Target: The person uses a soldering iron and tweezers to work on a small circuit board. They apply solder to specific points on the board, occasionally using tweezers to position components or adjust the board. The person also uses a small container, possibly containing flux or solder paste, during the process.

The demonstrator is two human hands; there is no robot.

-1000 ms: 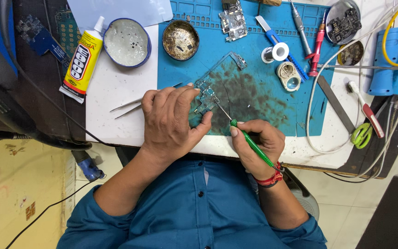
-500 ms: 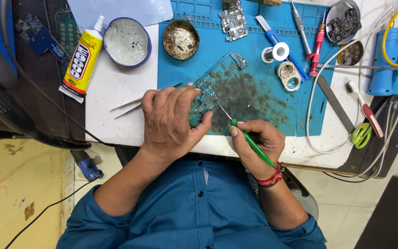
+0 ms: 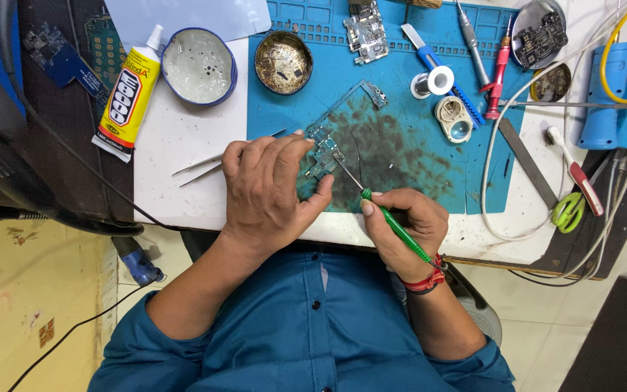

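Head view looks straight down on a white desk (image 3: 183, 138) partly covered by a blue work mat (image 3: 400, 87), its middle smudged dark and grimy; a pale tiled floor shows below the desk edge. On the mat lies a small greenish circuit board (image 3: 326, 152), thin, irregular in outline and studded with tiny metal parts. The left hand (image 3: 266, 189) rests over the board's near side, fingers curled and pinning it down against the mat. The right hand (image 3: 400, 221) is closed in a pen grip around a green-handled tool (image 3: 393, 225), whose slim metal tip touches the board. Steel tweezers (image 3: 201, 168) lie just beside the left hand. Farther off stand a yellow glue tube (image 3: 128, 94), a round white tin (image 3: 199, 67), a rusty dish (image 3: 283, 62) and a solder spool (image 3: 437, 81)
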